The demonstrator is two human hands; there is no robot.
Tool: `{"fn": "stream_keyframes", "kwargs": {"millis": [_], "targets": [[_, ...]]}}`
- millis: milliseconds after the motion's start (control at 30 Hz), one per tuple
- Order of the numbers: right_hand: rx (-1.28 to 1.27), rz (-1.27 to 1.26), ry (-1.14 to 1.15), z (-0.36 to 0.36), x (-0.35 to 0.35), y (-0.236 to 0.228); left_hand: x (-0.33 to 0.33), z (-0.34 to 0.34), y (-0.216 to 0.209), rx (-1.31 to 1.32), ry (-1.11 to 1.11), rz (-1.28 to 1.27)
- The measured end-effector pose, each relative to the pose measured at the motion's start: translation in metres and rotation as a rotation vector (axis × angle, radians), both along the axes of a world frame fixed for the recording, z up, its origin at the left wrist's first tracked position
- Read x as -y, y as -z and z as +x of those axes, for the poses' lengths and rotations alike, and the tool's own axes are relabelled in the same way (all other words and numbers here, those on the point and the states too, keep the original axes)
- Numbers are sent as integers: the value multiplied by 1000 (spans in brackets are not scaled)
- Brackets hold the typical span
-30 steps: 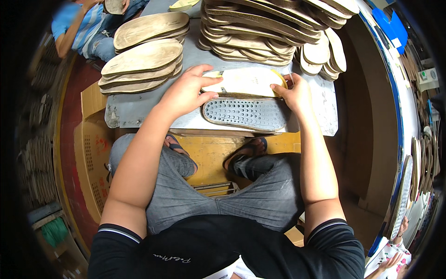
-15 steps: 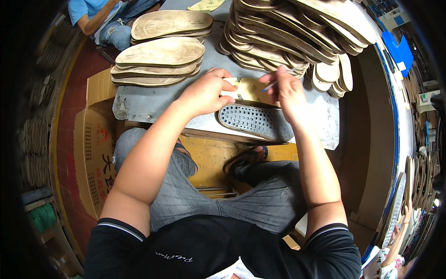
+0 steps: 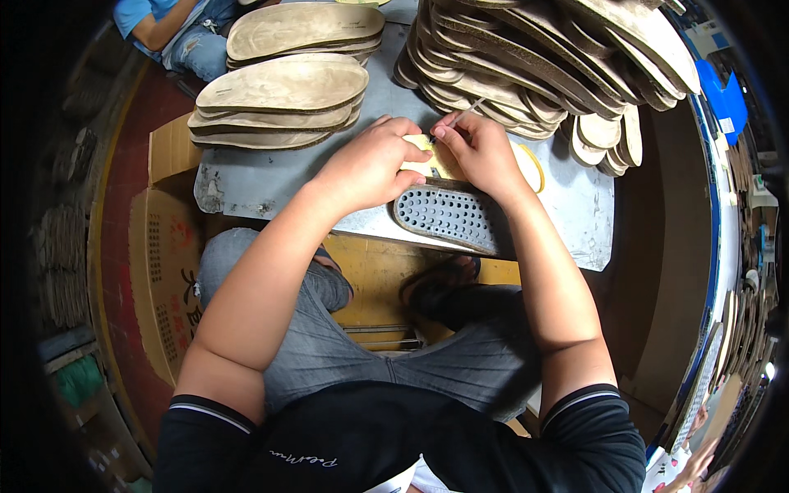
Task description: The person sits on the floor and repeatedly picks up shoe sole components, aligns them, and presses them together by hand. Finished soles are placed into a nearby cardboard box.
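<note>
A yellow insole-shaped sheet (image 3: pixel 530 168) lies on top of a dark-edged sole piece at the table's near side, partly hidden by my hands. My left hand (image 3: pixel 370 162) grips its left end, thumb at the near edge and fingers on top. My right hand (image 3: pixel 483 154) pinches a slim, pale pen (image 3: pixel 470 108), its tip down at the sheet close to my left fingers. Just nearer to me, a grey sole (image 3: pixel 448 215) full of round holes rests at the table's front edge; my right wrist covers its right end.
Tan footbeds stand stacked at the left (image 3: pixel 283 85), with another stack (image 3: pixel 304 31) behind. A tall pile of footbeds (image 3: pixel 526 57) fills the back right, and smaller pieces (image 3: pixel 598 131) lie beside it. An open cardboard box (image 3: pixel 160 271) is left of the table (image 3: pixel 575 222). Another person (image 3: pixel 177 33) sits beyond.
My right hand has moved left and brought the pen down to the yellow sheet near my left hand. The left hand keeps its grip. The view has shifted slightly.
</note>
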State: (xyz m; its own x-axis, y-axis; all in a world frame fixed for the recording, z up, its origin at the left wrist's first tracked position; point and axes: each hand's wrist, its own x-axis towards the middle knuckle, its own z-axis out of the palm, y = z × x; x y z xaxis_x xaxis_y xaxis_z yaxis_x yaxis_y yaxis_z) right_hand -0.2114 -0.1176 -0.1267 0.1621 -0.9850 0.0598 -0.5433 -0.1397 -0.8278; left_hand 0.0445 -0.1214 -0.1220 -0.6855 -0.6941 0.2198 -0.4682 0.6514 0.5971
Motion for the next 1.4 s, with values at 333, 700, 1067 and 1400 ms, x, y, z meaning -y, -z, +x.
{"fn": "stream_keyframes", "kwargs": {"millis": [333, 700, 1067, 1400], "targets": [[80, -97, 117, 3, 7, 15, 2, -2, -1, 8, 6, -9], [136, -230, 130, 4, 11, 28, 1, -3, -9, 15, 7, 22], [-63, -339, 71, 10, 1, 13, 2, -1, -6, 24, 2, 29], [26, -346, 101, 11, -3, 12, 5, -3, -4, 34, 19, -23]]}}
